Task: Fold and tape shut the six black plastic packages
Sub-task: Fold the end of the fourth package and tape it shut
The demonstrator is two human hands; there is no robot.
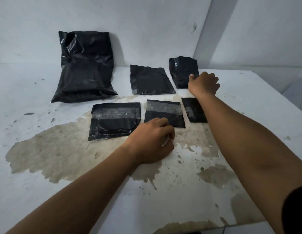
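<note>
Six black plastic packages lay on a stained white table (248,115) set against a pale wall (130,22). The largest package (86,65) leaned against the wall at the back left, with a flat mid-sized package (150,80) beside it and a small bulging package (182,71) at the back right. In the front row sat a taped package (114,120) on the left, a second taped package (163,112) in the middle, and a small flat package (192,108) partly hidden by the right forearm. The left hand (152,141) rested with curled fingers at the near edge of the middle front package, seeming to pinch something pale, though what it was could not be told. The right hand (204,83) reached to the bulging package, thumb touching its side, fingers curled and turned away; whether it gripped could not be told.
</note>
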